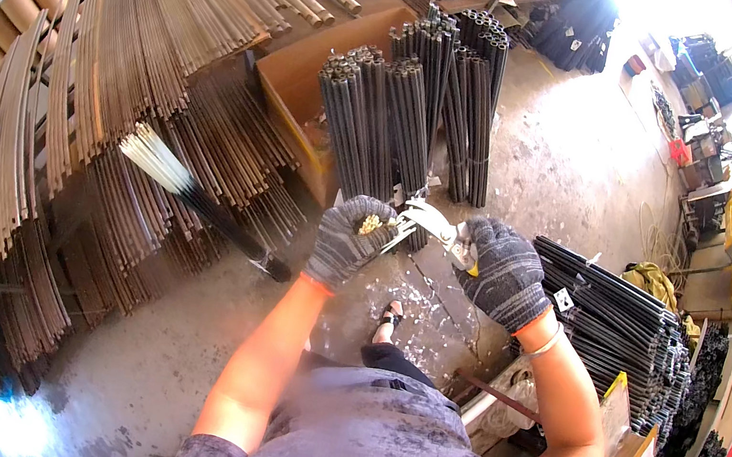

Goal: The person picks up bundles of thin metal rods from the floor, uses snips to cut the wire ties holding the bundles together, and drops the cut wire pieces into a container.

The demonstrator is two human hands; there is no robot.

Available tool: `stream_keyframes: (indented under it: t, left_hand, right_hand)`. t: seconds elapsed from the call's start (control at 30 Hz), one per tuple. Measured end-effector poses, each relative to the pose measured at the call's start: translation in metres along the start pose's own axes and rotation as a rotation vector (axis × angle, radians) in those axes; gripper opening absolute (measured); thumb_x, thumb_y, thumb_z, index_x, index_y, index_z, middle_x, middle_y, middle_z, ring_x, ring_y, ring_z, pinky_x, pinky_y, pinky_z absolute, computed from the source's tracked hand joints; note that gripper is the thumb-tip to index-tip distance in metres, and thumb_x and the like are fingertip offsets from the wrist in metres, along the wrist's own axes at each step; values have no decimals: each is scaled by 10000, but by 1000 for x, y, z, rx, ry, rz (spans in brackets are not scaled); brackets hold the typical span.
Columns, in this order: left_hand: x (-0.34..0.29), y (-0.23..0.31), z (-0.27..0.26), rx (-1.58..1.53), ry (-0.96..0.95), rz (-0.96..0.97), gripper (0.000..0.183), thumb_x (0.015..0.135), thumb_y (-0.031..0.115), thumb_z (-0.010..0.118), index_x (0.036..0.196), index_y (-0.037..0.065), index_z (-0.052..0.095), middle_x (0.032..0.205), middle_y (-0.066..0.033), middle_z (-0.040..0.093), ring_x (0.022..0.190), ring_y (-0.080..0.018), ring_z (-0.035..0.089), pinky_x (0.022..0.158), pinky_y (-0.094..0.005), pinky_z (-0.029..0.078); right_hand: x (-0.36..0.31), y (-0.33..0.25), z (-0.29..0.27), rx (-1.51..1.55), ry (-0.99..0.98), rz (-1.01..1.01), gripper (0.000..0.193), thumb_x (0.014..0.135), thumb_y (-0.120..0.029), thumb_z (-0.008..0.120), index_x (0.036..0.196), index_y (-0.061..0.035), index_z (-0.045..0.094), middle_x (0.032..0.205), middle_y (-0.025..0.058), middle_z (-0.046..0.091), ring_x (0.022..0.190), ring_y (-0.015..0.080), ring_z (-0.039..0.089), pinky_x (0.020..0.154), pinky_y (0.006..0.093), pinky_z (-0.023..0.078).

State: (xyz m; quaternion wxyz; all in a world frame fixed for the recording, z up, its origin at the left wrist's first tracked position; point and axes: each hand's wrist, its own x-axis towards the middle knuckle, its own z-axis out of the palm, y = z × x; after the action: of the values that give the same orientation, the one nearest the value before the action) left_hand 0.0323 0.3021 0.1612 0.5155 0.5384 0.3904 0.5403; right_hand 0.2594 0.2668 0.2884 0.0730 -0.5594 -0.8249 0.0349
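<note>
Visibly closed, the left grip holds white strips

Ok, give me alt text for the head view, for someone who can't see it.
A gloved left hand holds small yellowish pieces beside pale strips, and a gloved right hand grips a partly hidden silver-and-yellow object. Bundles of dark tubes stand beyond the hands; long rods lie stacked at left.

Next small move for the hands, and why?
I'd likely tease one of the white strips apart with the right hand: several overlap between the hands, and the left hand is closed on their left end. Whether the right hand grips one is unclear.
</note>
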Motion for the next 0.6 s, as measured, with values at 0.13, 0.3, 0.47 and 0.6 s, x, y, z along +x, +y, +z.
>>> stream_keyframes:
  t: [0.13, 0.3, 0.47, 0.6]
  left_hand:
    - [3, 11, 1, 51, -6, 94, 141, 781, -12, 732, 909, 16, 679, 864, -17, 653, 813, -104, 592, 754, -269, 489]
    - [5, 9, 2, 13, -9, 65, 124, 789, -8, 703, 908, 10, 670, 857, -41, 648, 810, -125, 602, 747, -274, 489]
    - [3, 0, 3, 41, 23, 63, 116, 799, -2, 660, 914, 7, 660, 863, -72, 643, 808, -142, 607, 743, -287, 492]
    - [3, -3, 3, -16, 45, 1, 135, 795, 18, 693, 927, 5, 665, 872, -72, 661, 812, -133, 613, 742, -285, 497]
  right_hand:
    - [5, -6, -10, -85, -10, -53, 579, 662, -223, 757, 1169, -63, 529, 1041, 158, 584, 942, 354, 583, 814, 447, 465]
    - [8, -11, -14, -187, -59, -70, 613, 643, -239, 755, 1184, -58, 530, 1032, 150, 577, 949, 333, 571, 849, 436, 443]
    - [11, -16, -14, -244, -24, -116, 602, 651, -243, 720, 1189, -45, 534, 1019, 149, 571, 931, 317, 565, 834, 432, 433]
    - [13, -22, -14, -284, -31, -103, 563, 676, -235, 692, 1181, -39, 538, 1009, 154, 571, 920, 309, 568, 815, 428, 434]
